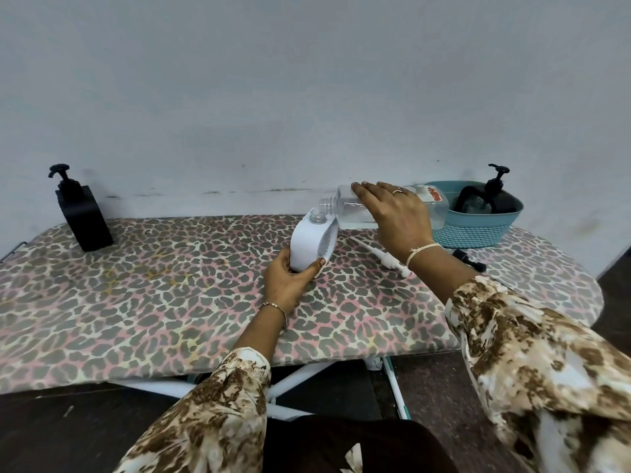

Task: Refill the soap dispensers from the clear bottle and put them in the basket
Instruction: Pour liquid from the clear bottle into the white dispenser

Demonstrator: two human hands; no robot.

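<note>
Head view, the only one.

1. My left hand (290,278) grips the white dispenser (309,244) round its lower end. The dispenser stands tilted on the tabletop (136,295), just right of centre, with its open neck uppermost.
2. My right hand (399,216) is wrapped over the clear bottle (345,213), at 2 o'clock from the dispenser. I hold the bottle nearly level and off the surface, its uncapped mouth pointing to 9 o'clock, just above and beside the dispenser's neck. I cannot tell whether liquid is passing.
3. A white pump (382,256) lies flat at 3 o'clock from the dispenser, under my right wrist. A black pump (471,261) lies further right, just in front of the basket.
4. The basket (478,230) stands at the far right of the tabletop, close to the wall. A round black dispenser (495,196) sits inside it.
5. A square black dispenser (83,220) stands at 9 o'clock, near the far left edge, well apart from my hands.
6. A wide stretch of patterned cover runs between that dispenser and my left hand, and from my hands to the near edge. The right end is rounded.
</note>
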